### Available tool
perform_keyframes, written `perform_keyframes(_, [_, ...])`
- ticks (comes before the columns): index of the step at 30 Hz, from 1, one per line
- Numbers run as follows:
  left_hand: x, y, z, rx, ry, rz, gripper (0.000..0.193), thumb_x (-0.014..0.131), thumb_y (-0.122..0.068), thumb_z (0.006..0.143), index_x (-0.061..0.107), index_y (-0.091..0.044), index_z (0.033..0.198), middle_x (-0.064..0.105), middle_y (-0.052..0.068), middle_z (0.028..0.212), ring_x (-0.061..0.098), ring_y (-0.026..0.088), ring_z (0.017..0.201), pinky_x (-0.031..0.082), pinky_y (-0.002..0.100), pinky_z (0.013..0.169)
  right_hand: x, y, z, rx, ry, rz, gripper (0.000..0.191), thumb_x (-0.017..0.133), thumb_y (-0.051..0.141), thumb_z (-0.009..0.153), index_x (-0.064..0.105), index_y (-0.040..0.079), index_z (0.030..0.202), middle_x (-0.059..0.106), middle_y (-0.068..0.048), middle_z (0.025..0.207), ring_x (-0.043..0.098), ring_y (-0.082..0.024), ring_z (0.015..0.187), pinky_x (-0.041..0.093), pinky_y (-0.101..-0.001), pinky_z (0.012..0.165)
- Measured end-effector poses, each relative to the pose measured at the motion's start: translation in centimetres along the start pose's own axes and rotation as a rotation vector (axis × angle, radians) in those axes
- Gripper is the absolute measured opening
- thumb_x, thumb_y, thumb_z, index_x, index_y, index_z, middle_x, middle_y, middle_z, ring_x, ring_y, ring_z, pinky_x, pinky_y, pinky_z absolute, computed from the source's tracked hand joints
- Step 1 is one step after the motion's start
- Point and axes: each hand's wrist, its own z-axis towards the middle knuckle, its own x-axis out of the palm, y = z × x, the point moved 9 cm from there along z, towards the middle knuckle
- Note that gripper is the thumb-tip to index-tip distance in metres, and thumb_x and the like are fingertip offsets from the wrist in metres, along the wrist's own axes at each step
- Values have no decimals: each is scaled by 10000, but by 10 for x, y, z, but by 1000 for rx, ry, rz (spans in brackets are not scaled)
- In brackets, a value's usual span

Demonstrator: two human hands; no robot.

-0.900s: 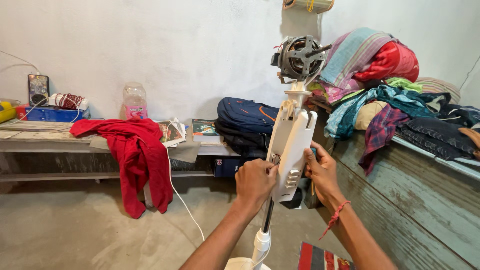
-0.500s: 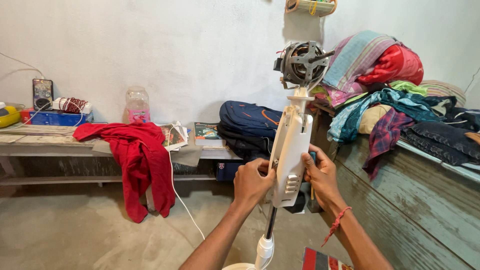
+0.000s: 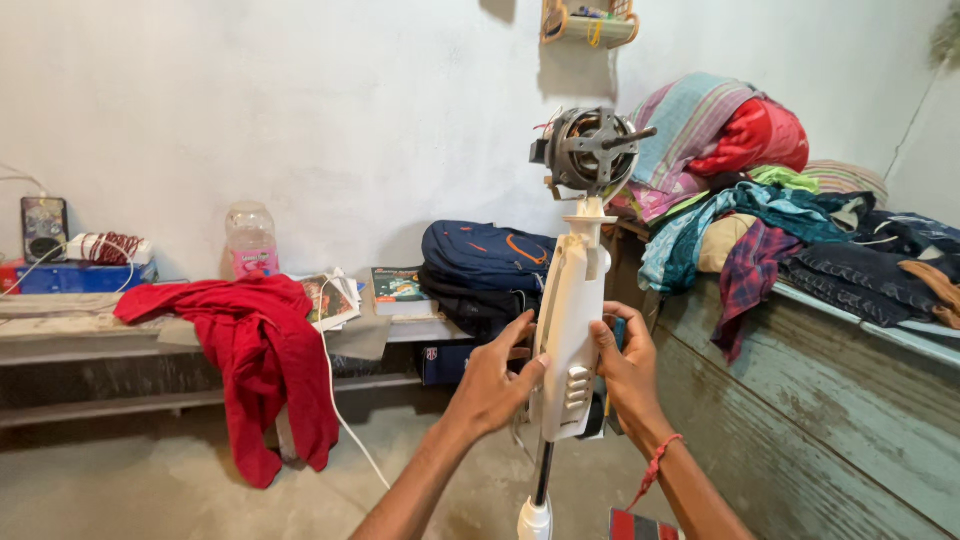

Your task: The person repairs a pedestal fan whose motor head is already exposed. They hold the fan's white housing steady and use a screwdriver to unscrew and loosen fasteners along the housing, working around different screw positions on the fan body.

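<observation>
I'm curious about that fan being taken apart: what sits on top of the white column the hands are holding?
On top of the white column sits a bare fan motor, its metal shaft pointing right. No blades or guard show. The left hand and right hand grip the column's sides, covering what lies beneath them.

Both hands raised: left [image 3: 492, 385], right [image 3: 626, 368], fingers curled.

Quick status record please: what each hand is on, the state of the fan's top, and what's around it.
left hand: on the left side of the white fan column
right hand: gripping the column's right side
fan top: bare motor, no blades or guard
column: upright on its pole
behind: blue backpack, red cloth hanging off the bench
right: pile of clothes
</observation>
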Motion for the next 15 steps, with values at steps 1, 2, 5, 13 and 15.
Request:
perform_keyframes(1, [4, -8, -3, -22, -8, 21, 787, 715, -206, 853, 381, -32, 1544, 641, 188, 1381, 693, 289, 1177, 553, 362, 934, 0, 2, 0, 5, -4, 8, 380, 676, 314, 921, 578, 109, 1225, 631, 30, 1024, 636, -43, 862, 571, -234, 602])
perform_keyframes(2, [5, -6, 2, -44, -17, 41, 879, 731, -225, 838, 317, -53, 1594, 616, 185, 1405, 677, 299, 1183, 552, 377, 916, 3, -7, 3, 11, -7, 16, 377, 679, 319, 918, 583, 111, 1218, 637, 30, 1021, 642, -48, 868, 585, -236, 619])
perform_keyframes(5, [0, -53, 3, 337, -143, 98, 899, 745, -163, 898, 212, 56, 1588, 506, 319, 1487, 557, 409, 1348, 457, 438, 1072, 2, -16, 2, 74, -79, -29, 383, 697, 312, 937, 618, 95, 1242, 634, 12, 1005, 576, -76, 831, 480, -238, 608])
perform_keyframes(13, [-13, -64, 2, 173, -142, 143, 812, 670, -203, 911, 262, 15, 1579, 586, 284, 1386, 613, 415, 1255, 485, 433, 1028, 17, 17, -11, -122, -157, -130, 403, 740, 285, 931, 625, 88, 1264, 593, 28, 1015, 552, -48, 898, 483, -223, 767])
perform_keyframes(15, [-16, -75, 8, 218, -199, 118, 738, 666, -228, 932, 343, 26, 1545, 604, 289, 1366, 627, 414, 1244, 493, 434, 1018, 14, 15, -10, -58, -157, -91, 433, 747, 281, 905, 613, 114, 1282, 579, 32, 1016, 539, -48, 855, 452, -230, 699])
